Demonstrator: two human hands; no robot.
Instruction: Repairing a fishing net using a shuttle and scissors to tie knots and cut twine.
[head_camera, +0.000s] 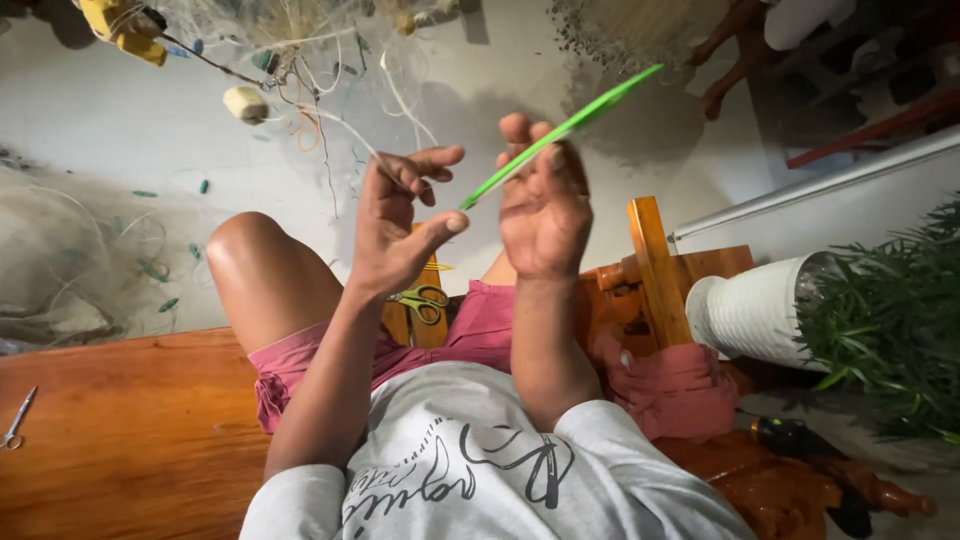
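My right hand (545, 205) grips a long, flat green netting needle (590, 113) that slants up to the right, its tip near the top of the view. My left hand (400, 220) is raised just left of it, thumb tip close to the needle's lower end, fingers curled around thin pale net twine (345, 125) that runs up left to a fishing net (290, 40). A cream float (245, 103) and yellow floats (125, 25) hang on that net. I sit on a wooden bench (120, 430) with my bare knee (255, 260) raised.
Green-handled scissors (425, 300) lie on the wood between my legs. Small metal scissors (15, 420) rest at the bench's left edge. More net (70, 260) is piled on the floor at left. A white ribbed pot (750, 310) with a green plant (890, 320) stands at right.
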